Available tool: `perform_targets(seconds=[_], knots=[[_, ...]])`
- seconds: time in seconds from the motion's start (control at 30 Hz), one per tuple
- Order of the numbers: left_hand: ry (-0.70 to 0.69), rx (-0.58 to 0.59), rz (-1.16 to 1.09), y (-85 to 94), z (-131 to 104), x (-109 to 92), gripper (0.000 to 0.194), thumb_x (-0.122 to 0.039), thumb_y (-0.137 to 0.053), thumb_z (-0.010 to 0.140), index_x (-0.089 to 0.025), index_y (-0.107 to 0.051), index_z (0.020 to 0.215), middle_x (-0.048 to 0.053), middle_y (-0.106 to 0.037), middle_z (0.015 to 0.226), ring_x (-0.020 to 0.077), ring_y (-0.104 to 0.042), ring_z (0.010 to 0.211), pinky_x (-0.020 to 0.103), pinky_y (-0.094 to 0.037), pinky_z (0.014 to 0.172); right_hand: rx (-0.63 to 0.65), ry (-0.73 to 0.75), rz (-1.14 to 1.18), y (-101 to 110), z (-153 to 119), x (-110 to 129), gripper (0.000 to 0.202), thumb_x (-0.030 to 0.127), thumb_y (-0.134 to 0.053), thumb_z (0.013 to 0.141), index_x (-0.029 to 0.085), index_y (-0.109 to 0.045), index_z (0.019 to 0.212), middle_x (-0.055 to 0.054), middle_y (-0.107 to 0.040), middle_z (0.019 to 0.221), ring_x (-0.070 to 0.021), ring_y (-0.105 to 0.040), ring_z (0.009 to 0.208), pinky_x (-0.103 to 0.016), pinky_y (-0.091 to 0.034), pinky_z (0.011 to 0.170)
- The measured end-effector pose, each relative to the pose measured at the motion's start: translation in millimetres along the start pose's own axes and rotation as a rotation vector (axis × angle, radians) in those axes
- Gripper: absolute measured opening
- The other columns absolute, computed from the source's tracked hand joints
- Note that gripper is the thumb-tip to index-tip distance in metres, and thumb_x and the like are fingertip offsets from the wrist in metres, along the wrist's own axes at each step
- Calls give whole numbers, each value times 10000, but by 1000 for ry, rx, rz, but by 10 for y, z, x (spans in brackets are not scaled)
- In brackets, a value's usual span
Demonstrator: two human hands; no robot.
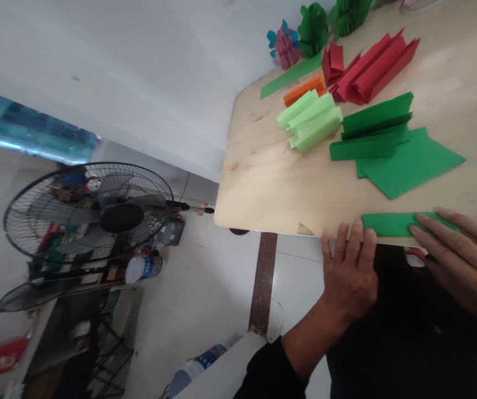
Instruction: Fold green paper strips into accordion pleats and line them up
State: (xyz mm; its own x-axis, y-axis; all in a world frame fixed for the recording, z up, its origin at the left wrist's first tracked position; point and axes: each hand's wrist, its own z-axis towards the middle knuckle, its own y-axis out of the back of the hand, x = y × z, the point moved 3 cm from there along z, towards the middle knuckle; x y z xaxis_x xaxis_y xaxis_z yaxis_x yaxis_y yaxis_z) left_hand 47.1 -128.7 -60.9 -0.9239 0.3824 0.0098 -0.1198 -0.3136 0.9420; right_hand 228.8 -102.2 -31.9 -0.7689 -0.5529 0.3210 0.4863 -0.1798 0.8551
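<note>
A folded strip of green paper (388,224) lies along the front edge of the wooden table. My right hand (467,252) rests over its right part with fingers stretched out flat on the paper. At the strip's left end, my left hand (350,271) lays its extended fingertips on the table edge; the index finger is beside or touching the paper's corner. Flat green paper sheets (417,163) lie just beyond, partly under a pleated dark green paper (374,130). Part of my right hand is cut off by the frame.
Pleated light green (313,119), orange (305,90) and red papers (374,69) stand farther back. A flat green strip (290,76) lies near the wall by a pink-and-blue paper figure (285,45) and green paper figures (313,29). A fan (122,218) stands left of the table (259,194).
</note>
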Motion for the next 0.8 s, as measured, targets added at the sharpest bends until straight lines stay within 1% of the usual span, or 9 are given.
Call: perform_targets(seconds=[0.1, 0.17, 0.27, 0.33, 0.4, 0.47, 0.53, 0.7, 0.8], knots=[[-95, 41, 54, 10, 81, -90, 613, -257, -475, 843, -149, -412, 1442, 91, -366, 1558, 295, -177, 1491, 555, -178, 1177, -2, 25, -4, -5, -19, 0, 575, 284, -384, 934, 355, -253, 1490, -41, -473, 1414, -284, -419, 1332, -547, -321, 1072], [-127, 68, 73, -6, 121, -118, 596, -255, -473, 852, -177, -422, 1440, 67, -347, 1571, 289, -181, 1491, 556, -182, 1174, 4, 5, 4, -9, -27, 12, 525, 286, -374, 928, 313, -352, 1452, -49, -465, 1422, -285, -398, 1347, -560, -299, 1090], [-130, 58, 73, -35, 138, -123, 579, -236, -477, 857, -203, -436, 1434, 62, -357, 1566, 299, -223, 1478, 569, -187, 1165, 9, -34, 25, -15, -19, 65, 423, 268, -338, 917, 235, -530, 1292, -66, -471, 1416, -294, -376, 1362, -578, -281, 1106], [-124, 35, 63, -52, 131, -123, 557, -224, -472, 866, -206, -453, 1422, 64, -382, 1553, 303, -250, 1468, 572, -182, 1164, -4, -22, 22, -20, -4, 109, 416, 248, -317, 908, 197, -559, 1242, -87, -473, 1412, -297, -380, 1359, -583, -283, 1110], [-123, 14, 56, -70, 120, -127, 530, -217, -463, 876, -202, -475, 1406, 68, -410, 1536, 304, -272, 1459, 573, -176, 1163, -16, 3, 19, -27, 7, 126, 461, 237, -315, 904, 192, -503, 1323, -97, -467, 1415, -298, -380, 1358, -586, -287, 1109], [-120, -10, 50, -83, 113, -133, 512, -206, -461, 879, -197, -493, 1389, 75, -434, 1520, 307, -290, 1451, 579, -176, 1159, -12, 36, 19, -40, 4, 104, 543, 227, -301, 907, 234, -367, 1445, -83, -461, 1422, -293, -381, 1358, -592, -287, 1104], [-117, -21, 45, -94, 111, -136, 509, -193, -466, 875, -190, -501, 1382, 85, -444, 1512, 310, -302, 1445, 582, -183, 1155, 12, 66, 19, -56, -19, 47, 595, 227, -286, 911, 289, -243, 1501, -55, -459, 1426, -285, -371, 1365, -593, -280, 1104], [-116, -24, 42, -101, 113, -136, 501, -188, -469, 873, -198, -511, 1372, 81, -453, 1506, 306, -311, 1440, 583, -197, 1150, 30, 94, 21, -19, -138, -154, 600, 250, -296, 908, 331, -234, 1499, -22, -446, 1440, -271, -361, 1374, -569, -268, 1123], [-117, -27, 42, -110, 113, -136, 497, -190, -468, 870, -201, -519, 1364, 76, -460, 1501, 305, -297, 1445, 585, -197, 1147, 32, 82, -44, 72, -190, -237, 615, 265, -329, 898, 373, -226, 1495, -1, -473, 1419, -266, -416, 1336, -551, -299, 1113]])
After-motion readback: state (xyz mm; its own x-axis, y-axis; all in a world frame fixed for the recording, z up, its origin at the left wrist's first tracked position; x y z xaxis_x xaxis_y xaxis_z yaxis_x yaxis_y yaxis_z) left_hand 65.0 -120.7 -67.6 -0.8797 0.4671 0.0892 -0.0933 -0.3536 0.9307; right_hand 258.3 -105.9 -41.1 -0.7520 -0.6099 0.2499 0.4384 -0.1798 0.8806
